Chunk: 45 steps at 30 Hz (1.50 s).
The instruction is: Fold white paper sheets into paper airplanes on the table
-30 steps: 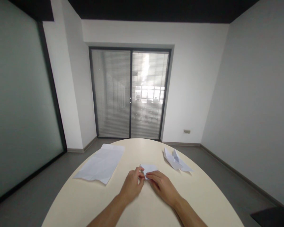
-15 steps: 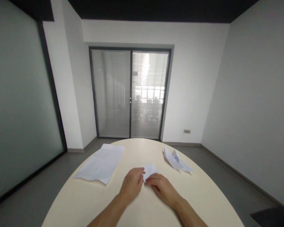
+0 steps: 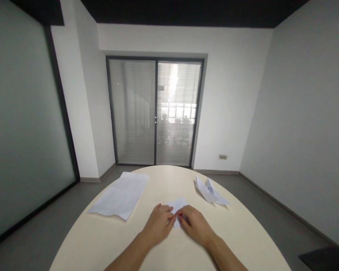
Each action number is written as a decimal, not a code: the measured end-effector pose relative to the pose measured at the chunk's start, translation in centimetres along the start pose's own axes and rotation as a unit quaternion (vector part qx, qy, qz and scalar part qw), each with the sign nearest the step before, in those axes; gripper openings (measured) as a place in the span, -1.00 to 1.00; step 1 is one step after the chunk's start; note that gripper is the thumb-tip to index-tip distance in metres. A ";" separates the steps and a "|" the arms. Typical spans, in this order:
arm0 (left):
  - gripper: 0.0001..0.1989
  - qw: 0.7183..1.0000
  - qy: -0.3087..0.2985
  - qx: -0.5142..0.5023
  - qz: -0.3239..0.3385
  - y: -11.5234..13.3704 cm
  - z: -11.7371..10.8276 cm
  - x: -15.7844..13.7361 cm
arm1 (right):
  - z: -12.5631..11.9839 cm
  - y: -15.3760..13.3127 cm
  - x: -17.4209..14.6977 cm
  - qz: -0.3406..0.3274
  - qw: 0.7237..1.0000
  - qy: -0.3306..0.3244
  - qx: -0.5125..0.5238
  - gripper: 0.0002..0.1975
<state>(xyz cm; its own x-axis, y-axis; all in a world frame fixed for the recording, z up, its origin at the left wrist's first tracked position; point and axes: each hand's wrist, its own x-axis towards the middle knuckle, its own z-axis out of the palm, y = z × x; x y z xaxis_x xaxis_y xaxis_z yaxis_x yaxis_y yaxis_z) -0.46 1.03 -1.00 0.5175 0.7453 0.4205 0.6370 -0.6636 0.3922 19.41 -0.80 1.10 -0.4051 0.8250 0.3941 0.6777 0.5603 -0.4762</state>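
Note:
A small folded piece of white paper (image 3: pixel 178 204) lies on the table between my two hands. My left hand (image 3: pixel 160 222) grips its left side, thumb and fingers pinched near the middle. From the other side my right hand (image 3: pixel 192 223) pinches the paper, its fingertips close to those of the left. A narrow bit of the paper shows below the fingertips; my fingers hide part of the folds.
White sheets of paper (image 3: pixel 121 195) lie flat at the table's left. On the right stands a folded white paper shape (image 3: pixel 210 192) with raised points. The round, cream table (image 3: pixel 169 248) has a curved edge on both sides.
The fingertips of both hands have come closer together over the small paper. My left hand has shifted slightly toward me, and a bit of paper now shows below the fingers.

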 end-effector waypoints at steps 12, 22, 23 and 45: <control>-0.81 0.999 -0.015 -0.015 0.036 -0.8 0.7 0.0 | 1.8 3.6 -0.3 0.099 0.990 -0.058 -0.087 -0.42; -0.58 0.999 -0.031 0.006 0.028 0.0 0.0 -0.4 | 0.8 3.2 -0.2 0.079 0.994 -0.038 -0.072 -0.47; -0.58 0.999 -0.031 0.003 0.028 0.3 -0.2 -0.4 | 0.7 3.0 -0.2 0.071 0.995 -0.032 -0.068 -0.48; -0.68 0.999 -0.032 -0.018 -0.007 0.1 0.1 -0.1 | 0.9 3.3 0.1 0.099 0.993 0.030 -0.053 -0.68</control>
<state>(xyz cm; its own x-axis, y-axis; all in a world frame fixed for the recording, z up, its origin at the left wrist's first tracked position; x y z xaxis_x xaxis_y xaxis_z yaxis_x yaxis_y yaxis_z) -0.39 0.90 -1.06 0.5454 0.7559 0.3622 0.6241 -0.6547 0.4265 20.99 1.20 -1.15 -0.2223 0.9109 0.3476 0.8029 0.3733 -0.4649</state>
